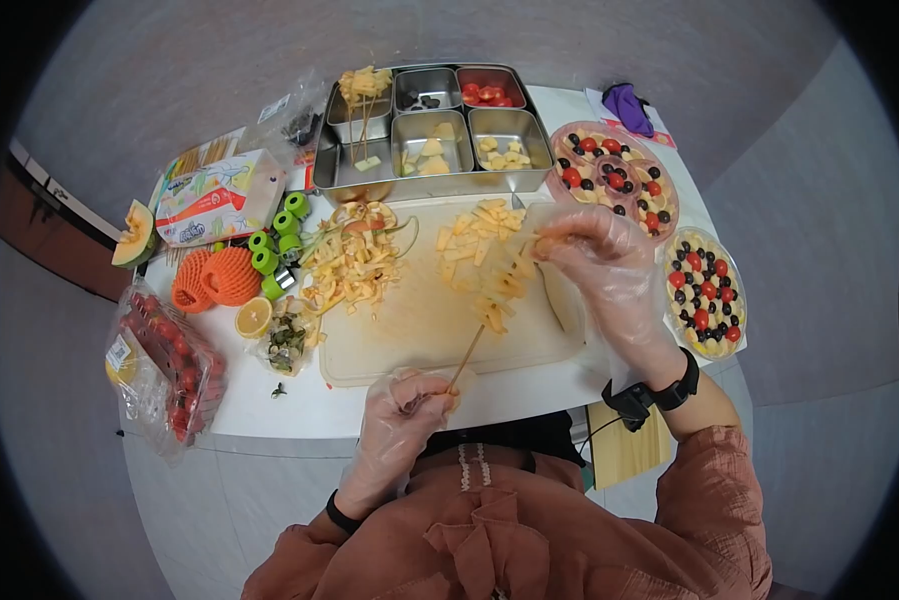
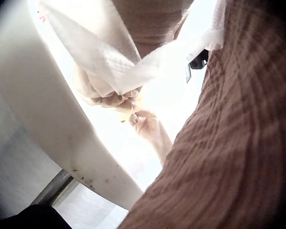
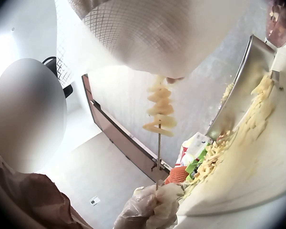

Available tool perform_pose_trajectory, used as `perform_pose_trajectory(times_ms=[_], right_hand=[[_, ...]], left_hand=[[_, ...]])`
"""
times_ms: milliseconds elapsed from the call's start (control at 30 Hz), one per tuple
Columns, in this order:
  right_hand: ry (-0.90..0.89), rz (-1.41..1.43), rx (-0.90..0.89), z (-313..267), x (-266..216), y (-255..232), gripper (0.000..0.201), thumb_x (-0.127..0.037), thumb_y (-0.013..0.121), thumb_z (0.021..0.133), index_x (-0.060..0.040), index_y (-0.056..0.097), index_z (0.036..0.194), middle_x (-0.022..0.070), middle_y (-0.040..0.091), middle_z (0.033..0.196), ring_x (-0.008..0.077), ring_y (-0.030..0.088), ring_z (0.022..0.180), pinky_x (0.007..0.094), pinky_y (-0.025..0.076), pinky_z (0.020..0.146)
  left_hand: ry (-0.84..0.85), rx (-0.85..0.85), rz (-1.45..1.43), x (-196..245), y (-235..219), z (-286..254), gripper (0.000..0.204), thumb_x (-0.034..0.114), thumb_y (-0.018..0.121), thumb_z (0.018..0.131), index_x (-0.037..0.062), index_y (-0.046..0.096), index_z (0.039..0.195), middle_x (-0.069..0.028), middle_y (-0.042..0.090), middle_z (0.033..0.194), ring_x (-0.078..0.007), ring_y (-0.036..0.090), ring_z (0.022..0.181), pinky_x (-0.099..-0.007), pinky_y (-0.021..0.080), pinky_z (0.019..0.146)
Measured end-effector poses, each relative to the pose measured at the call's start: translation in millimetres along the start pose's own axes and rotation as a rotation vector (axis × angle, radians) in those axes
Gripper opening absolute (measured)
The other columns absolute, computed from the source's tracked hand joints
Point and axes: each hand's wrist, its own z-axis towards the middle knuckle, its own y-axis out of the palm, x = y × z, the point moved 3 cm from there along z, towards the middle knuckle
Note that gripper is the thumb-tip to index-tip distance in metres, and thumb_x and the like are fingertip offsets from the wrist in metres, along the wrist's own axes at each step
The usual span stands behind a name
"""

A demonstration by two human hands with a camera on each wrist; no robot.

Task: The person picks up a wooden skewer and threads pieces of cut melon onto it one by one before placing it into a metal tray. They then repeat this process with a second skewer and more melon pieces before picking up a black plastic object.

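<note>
Holding 1 fruit skewer [image 1: 501, 298], L fingers [image 1: 432, 400] grasping stick [image 1: 468, 356], R fingers [image 1: 562, 236] pinching its top

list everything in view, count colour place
table: 1, white, centre
board: 1, cream, centre
sectioned tray: 1, silver, back
loaded skewer: 1, yellow, between hands
cut pieces: many, yellow, board
peelings: many, yellow, board's left
fruit dishes: 2, pink, clear, right
bundle: 1, purple, back right
carton: 1, white, left
tools: several, green, left
foam nets: 2, orange, left
melon: 1, orange, left
cut citrus: 1, yellow, left
scraps: some, green, left
fruit pack: 1, red, left
hands: 2, clear gloves, at skewer
sleeves: 2, brown, front
</note>
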Motion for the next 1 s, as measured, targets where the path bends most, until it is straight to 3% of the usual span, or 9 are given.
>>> perform_pose_trajectory(times_ms=[267, 533, 667, 867, 933, 1000], right_hand=[[-0.057, -0.104, -0.005, -2, -3, 1, 0.012, 0.003, 0.065, 0.086, 0.0006, 0.066, 0.098, 0.0043, 0.068, 0.098, 0.0098, 0.062, 0.091, 0.0247, 0.05, 0.083], [-0.364, -0.454, -0.069, -2, -15, 2, 0.016, 0.003, 0.065, 0.083, -0.0016, 0.067, 0.098, 0.0094, 0.07, 0.1, 0.021, 0.066, 0.094, 0.0309, 0.051, 0.084], [-0.374, -0.463, -0.001, -1, -10, 2, 0.019, 0.002, 0.066, 0.082, -0.0032, 0.068, 0.101, 0.0095, 0.07, 0.1, 0.0233, 0.067, 0.092, 0.0319, 0.051, 0.083], [-0.404, -0.56, -0.071, -2, -11, 3, 0.023, 0.0, 0.068, 0.082, -0.0048, 0.069, 0.104, 0.0086, 0.07, 0.099, 0.0238, 0.067, 0.089, 0.032, 0.051, 0.081], [-0.196, -0.328, 0.025, -4, -6, 2, 0.021, 0.0, 0.068, 0.082, -0.0058, 0.069, 0.102, 0.0084, 0.07, 0.098, 0.0236, 0.067, 0.089, 0.0327, 0.051, 0.081], [-0.291, -0.413, 0.015, -4, -8, 0, 0.021, 0.0, 0.068, 0.081, -0.0061, 0.069, 0.101, 0.0085, 0.07, 0.097, 0.0241, 0.067, 0.088, 0.033, 0.052, 0.08]], left_hand=[[-0.038, -0.016, -0.016, 5, 1, -1, 0.011, -0.005, 0.061, 0.087, -0.0039, 0.068, 0.095, -0.0051, 0.06, 0.088, -0.01, 0.058, 0.075, -0.0218, 0.048, 0.064], [-0.084, -0.013, -0.138, 4, 2, -3, 0.012, -0.005, 0.061, 0.087, -0.0054, 0.068, 0.097, -0.0074, 0.062, 0.088, -0.0111, 0.059, 0.072, -0.0221, 0.049, 0.064], [-0.085, -0.049, -0.188, 6, 2, -3, 0.011, -0.005, 0.061, 0.087, -0.0059, 0.067, 0.096, -0.0073, 0.062, 0.088, -0.0111, 0.059, 0.07, -0.0219, 0.048, 0.063], [-0.189, -0.045, -0.239, 7, 3, -5, 0.01, -0.003, 0.061, 0.089, -0.0057, 0.067, 0.096, -0.0046, 0.059, 0.087, -0.0106, 0.058, 0.07, -0.0214, 0.046, 0.063], [-0.218, -0.06, -0.238, 7, 3, -6, 0.01, -0.002, 0.061, 0.09, -0.0054, 0.068, 0.096, -0.0041, 0.058, 0.088, -0.0103, 0.058, 0.071, -0.0213, 0.046, 0.063], [-0.221, -0.063, -0.24, 7, 3, -6, 0.01, -0.001, 0.062, 0.09, -0.0055, 0.068, 0.096, -0.0042, 0.058, 0.089, -0.0104, 0.058, 0.071, -0.0213, 0.046, 0.063]])
